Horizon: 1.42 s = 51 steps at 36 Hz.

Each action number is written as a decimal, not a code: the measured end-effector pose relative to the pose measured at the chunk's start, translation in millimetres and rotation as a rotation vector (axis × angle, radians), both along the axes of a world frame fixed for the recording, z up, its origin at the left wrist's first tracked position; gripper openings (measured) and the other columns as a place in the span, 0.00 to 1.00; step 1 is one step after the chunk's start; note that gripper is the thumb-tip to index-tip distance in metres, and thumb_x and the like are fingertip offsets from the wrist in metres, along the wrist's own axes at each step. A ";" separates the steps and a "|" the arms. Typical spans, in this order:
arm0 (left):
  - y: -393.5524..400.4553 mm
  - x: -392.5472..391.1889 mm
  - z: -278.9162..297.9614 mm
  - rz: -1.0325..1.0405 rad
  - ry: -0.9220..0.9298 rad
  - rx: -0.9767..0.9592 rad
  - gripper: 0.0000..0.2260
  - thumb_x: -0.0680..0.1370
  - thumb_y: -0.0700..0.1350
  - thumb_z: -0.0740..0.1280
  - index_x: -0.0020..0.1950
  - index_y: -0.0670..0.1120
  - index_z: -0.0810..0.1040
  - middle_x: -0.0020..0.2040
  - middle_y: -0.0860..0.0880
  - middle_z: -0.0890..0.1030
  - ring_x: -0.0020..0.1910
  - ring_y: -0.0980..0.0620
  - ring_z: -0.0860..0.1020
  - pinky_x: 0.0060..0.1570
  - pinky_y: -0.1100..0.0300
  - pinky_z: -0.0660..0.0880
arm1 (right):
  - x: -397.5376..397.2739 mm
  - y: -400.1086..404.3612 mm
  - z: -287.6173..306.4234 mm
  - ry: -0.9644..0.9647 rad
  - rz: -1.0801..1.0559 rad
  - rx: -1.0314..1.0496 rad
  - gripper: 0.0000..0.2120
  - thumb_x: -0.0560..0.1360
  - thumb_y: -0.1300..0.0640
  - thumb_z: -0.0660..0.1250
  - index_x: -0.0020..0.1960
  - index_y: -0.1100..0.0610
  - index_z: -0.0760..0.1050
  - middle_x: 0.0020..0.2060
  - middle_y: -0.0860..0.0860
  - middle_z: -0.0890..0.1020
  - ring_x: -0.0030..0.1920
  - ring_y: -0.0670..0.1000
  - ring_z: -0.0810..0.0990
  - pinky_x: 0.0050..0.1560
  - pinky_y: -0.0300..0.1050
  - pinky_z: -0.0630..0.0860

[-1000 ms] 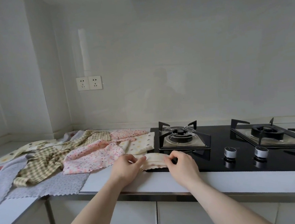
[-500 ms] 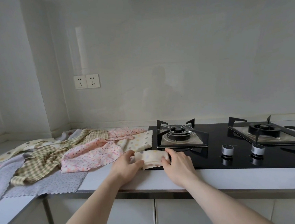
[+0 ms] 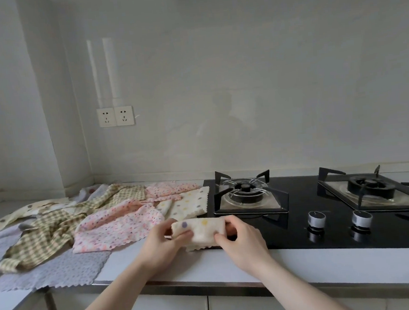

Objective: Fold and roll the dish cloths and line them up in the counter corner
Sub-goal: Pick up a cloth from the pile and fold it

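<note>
Both ends of the rolled cream cloth (image 3: 199,231) are covered by the hands (left hand (image 3: 162,243), right hand (image 3: 244,239)); the number of turns in the roll cannot be told. The grey cloth (image 3: 60,269) and the bench (image 3: 329,265) are cut off at the left edge. The right burner (image 3: 370,188) is clipped at the right edge. Knob (image 3: 315,219) markings are too small to be read. The lower cloths in the pile are largely overlapped.
</note>
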State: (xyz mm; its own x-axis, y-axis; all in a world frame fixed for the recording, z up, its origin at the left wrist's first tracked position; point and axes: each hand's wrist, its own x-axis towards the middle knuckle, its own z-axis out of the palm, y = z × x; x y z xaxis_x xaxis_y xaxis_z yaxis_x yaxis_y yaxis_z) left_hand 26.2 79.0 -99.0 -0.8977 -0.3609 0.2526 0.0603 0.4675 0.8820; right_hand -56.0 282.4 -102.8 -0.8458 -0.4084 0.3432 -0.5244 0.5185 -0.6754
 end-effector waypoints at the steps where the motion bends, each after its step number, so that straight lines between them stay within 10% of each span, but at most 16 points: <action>1: -0.2 0.6 0.2 0.008 0.010 0.009 0.08 0.75 0.50 0.76 0.49 0.49 0.82 0.42 0.50 0.85 0.40 0.53 0.83 0.39 0.61 0.77 | -0.5 -0.2 -0.6 0.008 0.016 0.000 0.11 0.75 0.42 0.67 0.55 0.43 0.76 0.44 0.39 0.83 0.50 0.43 0.80 0.59 0.49 0.74; 18: -2.5 -6.6 11.6 0.097 -0.134 0.088 0.09 0.78 0.44 0.72 0.45 0.39 0.77 0.35 0.47 0.76 0.36 0.54 0.74 0.37 0.56 0.69 | -8.3 -2.7 -9.8 0.002 0.062 0.041 0.06 0.77 0.51 0.68 0.48 0.46 0.71 0.41 0.40 0.78 0.46 0.42 0.72 0.54 0.41 0.66; 22: 11.4 1.1 42.8 0.184 -0.310 0.253 0.10 0.74 0.47 0.76 0.45 0.41 0.81 0.41 0.35 0.81 0.38 0.48 0.78 0.40 0.52 0.73 | 0.8 5.5 12.6 -0.255 0.092 -0.006 0.04 0.77 0.51 0.67 0.48 0.44 0.73 0.43 0.39 0.79 0.50 0.39 0.73 0.51 0.44 0.74; 27: 50.6 -7.0 144.4 0.177 -0.302 0.326 0.02 0.77 0.39 0.73 0.47 0.46 0.84 0.36 0.49 0.84 0.36 0.55 0.80 0.35 0.62 0.76 | 14.7 37.1 99.0 -0.619 0.055 -0.213 0.03 0.81 0.58 0.67 0.51 0.50 0.75 0.46 0.47 0.85 0.47 0.46 0.84 0.50 0.48 0.81; 35: 141.8 -27.4 302.7 -0.225 -0.305 0.128 0.08 0.80 0.47 0.70 0.41 0.48 0.80 0.31 0.55 0.79 0.30 0.59 0.75 0.31 0.68 0.69 | 26.3 161.1 258.4 -0.680 -0.074 -0.249 0.04 0.81 0.56 0.66 0.53 0.56 0.76 0.45 0.52 0.84 0.44 0.54 0.83 0.50 0.49 0.80; 42: 254.0 -67.5 346.4 -0.459 -0.317 0.009 0.08 0.80 0.53 0.69 0.47 0.50 0.82 0.38 0.47 0.84 0.34 0.56 0.80 0.40 0.55 0.78 | 28.8 293.0 319.4 -0.617 -0.231 -0.234 0.03 0.80 0.54 0.68 0.51 0.53 0.76 0.37 0.44 0.84 0.36 0.42 0.81 0.40 0.36 0.76; 51: 422.5 -98.3 374.7 -0.594 -0.235 -0.033 0.07 0.80 0.53 0.70 0.45 0.51 0.82 0.40 0.48 0.84 0.40 0.48 0.83 0.45 0.51 0.81 | 34.9 459.4 345.3 -0.626 -0.378 -0.350 0.08 0.78 0.51 0.71 0.52 0.55 0.78 0.40 0.50 0.85 0.38 0.48 0.82 0.41 0.42 0.75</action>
State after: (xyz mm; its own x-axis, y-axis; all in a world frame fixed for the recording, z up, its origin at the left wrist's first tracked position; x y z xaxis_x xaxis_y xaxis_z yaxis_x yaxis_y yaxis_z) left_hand -72.1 501.5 275.7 -0.9750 0.2204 0.0270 0.1243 0.4411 0.8888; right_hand -21.1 741.8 242.5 -0.9827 -0.0131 -0.1846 0.1730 0.2888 -0.9416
